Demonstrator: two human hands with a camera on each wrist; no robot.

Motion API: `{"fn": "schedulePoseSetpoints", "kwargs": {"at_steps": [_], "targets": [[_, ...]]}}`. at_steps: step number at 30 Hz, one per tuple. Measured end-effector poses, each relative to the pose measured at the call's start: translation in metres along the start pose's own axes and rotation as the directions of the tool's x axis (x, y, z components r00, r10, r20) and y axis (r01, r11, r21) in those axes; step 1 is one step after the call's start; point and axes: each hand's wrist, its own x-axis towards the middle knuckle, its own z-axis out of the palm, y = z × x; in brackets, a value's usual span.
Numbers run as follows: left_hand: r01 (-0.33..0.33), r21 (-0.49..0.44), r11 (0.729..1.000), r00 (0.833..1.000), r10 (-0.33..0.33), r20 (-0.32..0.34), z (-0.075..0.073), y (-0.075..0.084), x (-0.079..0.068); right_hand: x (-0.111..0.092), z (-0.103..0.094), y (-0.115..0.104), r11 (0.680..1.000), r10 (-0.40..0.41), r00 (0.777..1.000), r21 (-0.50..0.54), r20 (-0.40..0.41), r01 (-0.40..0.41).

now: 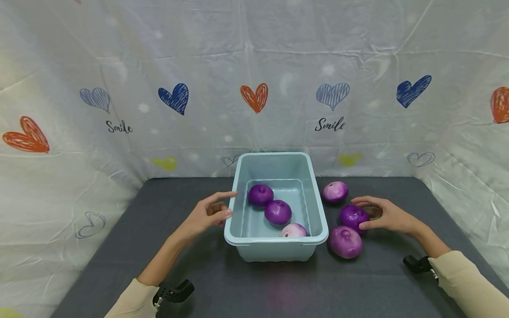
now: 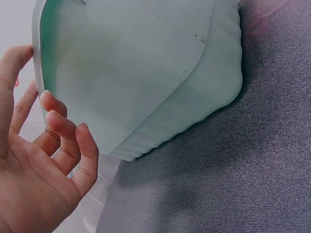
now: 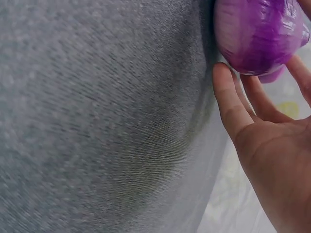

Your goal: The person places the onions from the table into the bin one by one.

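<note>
Three onions [image 1: 278, 213] in bin [image 1: 274, 253]; three other onions [image 1: 345, 242] right.

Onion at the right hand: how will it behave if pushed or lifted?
The glossy onion will probably roll if pushed, being rounded, though the nearer onion could block it one way. Its shiny highlights suggest it may feel slippery to the right hand.

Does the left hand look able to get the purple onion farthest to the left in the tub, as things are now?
Probably yes: the tub is open on top and nothing covers that onion. The left hand is at the tub's left side; only the wall stands between, to go over.
</note>
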Motion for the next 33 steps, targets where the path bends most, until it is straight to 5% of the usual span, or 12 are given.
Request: {"fn": "schedulePoseSetpoints", "kwargs": {"at_steps": [7, 15, 33], "targets": [[0.014, 0.008, 1.000, 1.000, -0.014, -0.002, 0.000, 0.000, 0.001, 0.003, -0.001, -0.002, 0.997, 0.017, 0.998, 0.074, 0.065, -0.022], [0.014, 0.009, 1.000, 1.000, -0.014, -0.001, 0.001, 0.000, 0.000, 0.006, 0.002, -0.002, 1.000, -0.008, 0.999, 0.002, 0.037, 0.008], [0.002, 0.010, 1.000, 1.000, -0.002, -0.006, 0.000, 0.000, 0.001, -0.005, -0.026, -0.022, 0.998, -0.008, 0.993, 0.062, -0.120, 0.015]]}}
